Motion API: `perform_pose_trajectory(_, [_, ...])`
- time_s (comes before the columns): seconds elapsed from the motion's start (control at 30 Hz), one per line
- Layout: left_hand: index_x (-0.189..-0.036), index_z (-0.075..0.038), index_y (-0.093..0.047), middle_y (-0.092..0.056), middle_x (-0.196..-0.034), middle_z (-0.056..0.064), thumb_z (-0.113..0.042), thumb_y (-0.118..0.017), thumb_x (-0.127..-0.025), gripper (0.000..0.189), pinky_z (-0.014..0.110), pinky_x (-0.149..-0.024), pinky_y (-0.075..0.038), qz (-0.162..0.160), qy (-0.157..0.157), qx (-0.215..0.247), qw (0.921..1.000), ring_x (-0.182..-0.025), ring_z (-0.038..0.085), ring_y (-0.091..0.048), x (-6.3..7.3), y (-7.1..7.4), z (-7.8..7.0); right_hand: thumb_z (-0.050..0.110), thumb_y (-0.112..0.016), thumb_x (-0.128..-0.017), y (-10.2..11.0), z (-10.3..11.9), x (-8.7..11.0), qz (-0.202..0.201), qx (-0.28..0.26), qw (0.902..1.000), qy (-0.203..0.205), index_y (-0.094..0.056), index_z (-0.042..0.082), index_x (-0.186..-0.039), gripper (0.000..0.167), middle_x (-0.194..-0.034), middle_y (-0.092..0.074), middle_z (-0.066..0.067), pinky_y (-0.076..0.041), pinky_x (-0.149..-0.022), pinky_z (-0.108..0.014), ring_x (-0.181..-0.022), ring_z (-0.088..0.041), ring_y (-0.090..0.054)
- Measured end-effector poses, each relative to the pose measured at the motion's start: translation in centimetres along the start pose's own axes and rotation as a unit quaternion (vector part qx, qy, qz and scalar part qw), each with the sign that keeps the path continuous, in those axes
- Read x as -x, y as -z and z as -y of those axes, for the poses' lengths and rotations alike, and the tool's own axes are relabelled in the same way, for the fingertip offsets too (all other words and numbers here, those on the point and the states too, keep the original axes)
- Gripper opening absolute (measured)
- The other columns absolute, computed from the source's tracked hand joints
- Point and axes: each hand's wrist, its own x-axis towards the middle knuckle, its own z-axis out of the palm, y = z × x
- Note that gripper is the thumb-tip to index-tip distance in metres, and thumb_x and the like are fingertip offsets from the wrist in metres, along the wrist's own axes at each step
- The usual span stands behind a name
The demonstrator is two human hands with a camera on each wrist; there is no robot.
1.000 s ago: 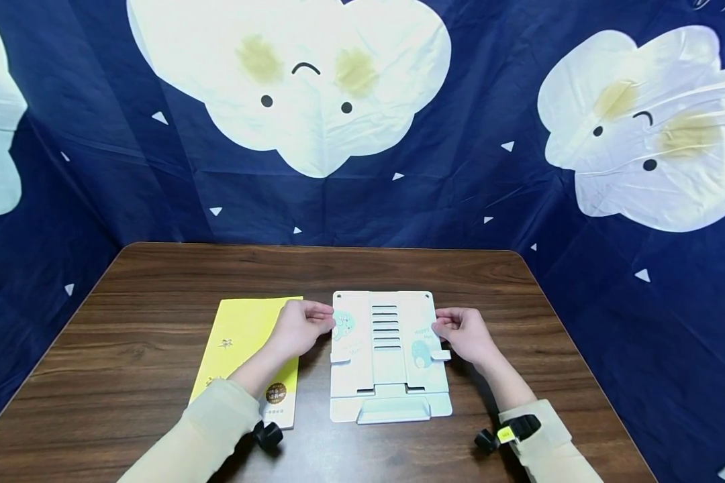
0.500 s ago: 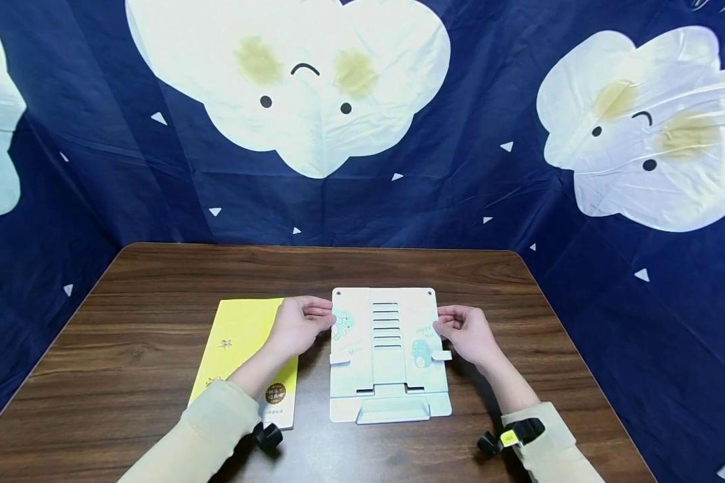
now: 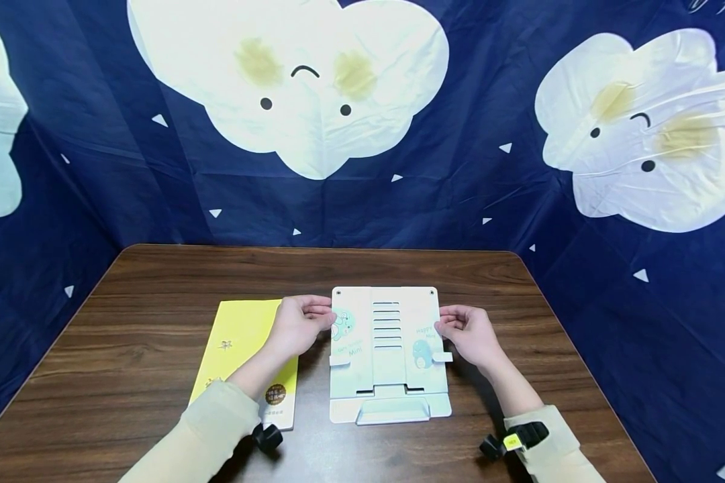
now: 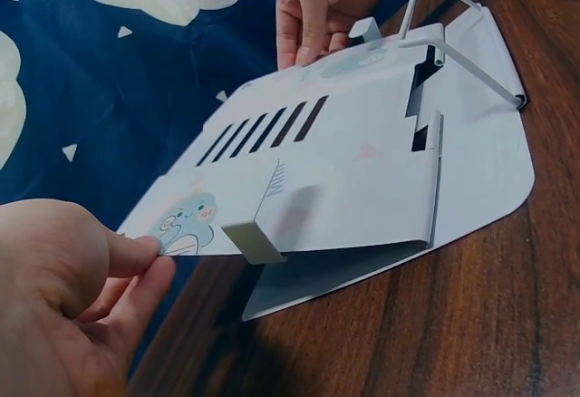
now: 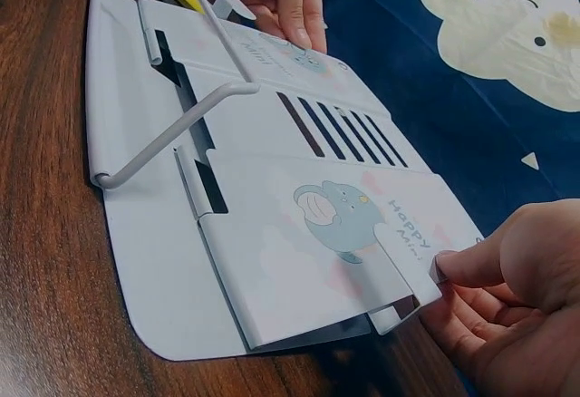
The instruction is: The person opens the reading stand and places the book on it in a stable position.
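Note:
A white book stand (image 3: 389,365) with printed cartoon figures and a row of slots is on the table in front of me. Its upper panel (image 4: 335,179) is tilted up off the base plate (image 5: 154,270), and a gap shows between them in both wrist views. My left hand (image 3: 299,325) pinches the panel's left edge between thumb and fingers. On the opposite edge, my right hand (image 3: 468,333) pinches the panel the same way. Small side clips (image 4: 254,241) project from the panel, and a wire ledge (image 5: 181,134) sticks up at its near end.
A yellow book (image 3: 242,342) lies left of the stand, partly under my left forearm. The brown wooden table (image 3: 127,322) ends at a dark blue curtain (image 3: 266,201) with white clouds. Black camera mounts (image 3: 268,436) are strapped at both wrists.
The far edge of the stand's panel has risen slightly, with both hands still pinching its sides. The yellow book stays in place.

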Motion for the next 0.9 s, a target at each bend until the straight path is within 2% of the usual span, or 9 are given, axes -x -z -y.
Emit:
perform_pose_trajectory(0.23, [-0.116,0.005,-0.076,-0.077,-0.097,0.013,0.003,-0.079,-0.092,0.024,0.031,-0.075,-0.063,-0.003,-0.023,0.000,0.9997,-0.086,0.022,-0.076,-0.1,0.1,-0.2,-0.002,-0.073,-0.099,0.2,0.1,0.3,0.003,-0.011,0.9999,0.009,-0.070,-0.009,-0.120,0.023,-0.102,-0.069,-0.020,-0.062,-0.078,-0.035,-0.088,-0.029,-0.067])
perform_pose_trajectory(0.9, [-0.117,0.003,-0.076,-0.076,-0.099,0.013,0.004,-0.078,-0.093,0.024,0.032,-0.076,-0.064,-0.005,-0.036,-0.001,0.9993,-0.088,0.022,-0.075,-0.5,0.4,-1.2,-0.005,-0.071,-0.098,0.3,0.7,1.0,-0.015,-0.040,0.9990,0.014,-0.069,-0.012,-0.117,0.020,-0.099,-0.070,-0.021,-0.063,-0.080,-0.040,-0.087,-0.027,-0.072])
